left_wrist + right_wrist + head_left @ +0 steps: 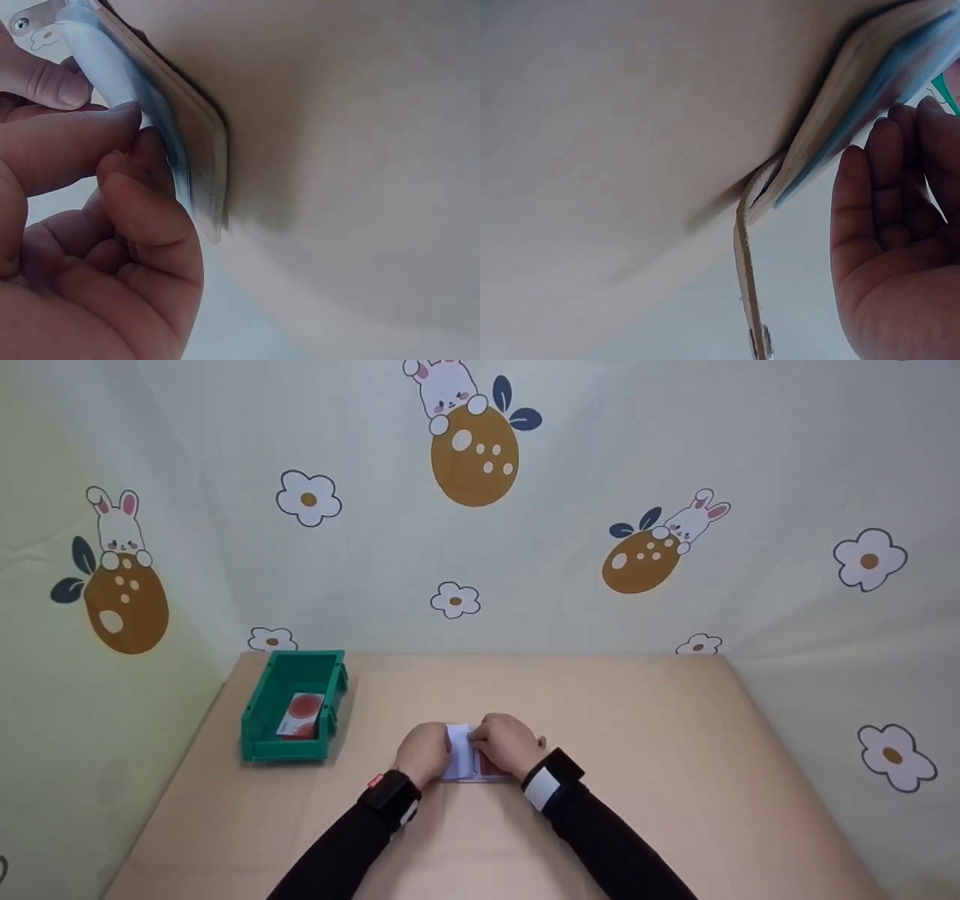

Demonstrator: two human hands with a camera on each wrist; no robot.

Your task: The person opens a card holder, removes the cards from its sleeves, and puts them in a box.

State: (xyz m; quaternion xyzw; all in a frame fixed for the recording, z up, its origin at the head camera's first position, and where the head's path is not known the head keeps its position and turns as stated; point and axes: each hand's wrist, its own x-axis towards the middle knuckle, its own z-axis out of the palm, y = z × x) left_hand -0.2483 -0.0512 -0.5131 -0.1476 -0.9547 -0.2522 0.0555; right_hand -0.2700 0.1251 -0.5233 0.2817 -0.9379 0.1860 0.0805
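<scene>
A small card holder (491, 769) with clear sleeves lies spread on the table between the two hands. My left hand (424, 752) pinches a pale plastic sleeve (459, 757) between thumb and bent index finger, seen close up in the left wrist view. From the other side, my right hand (508, 742) grips the sleeve's edge with its fingertips. The holder's tan cover (208, 154) is under the sleeves. Its strap (744, 259) sticks out on the right, with a metal snap (21, 24) at the end. Part of the holder is hidden by the right hand.
At the back left of the table (637, 735) stands a green bin (285, 750). Inside it lies a white card with a red circle (304, 709), overlapping something red. Patterned cloth (360, 562) walls the table at the back and sides.
</scene>
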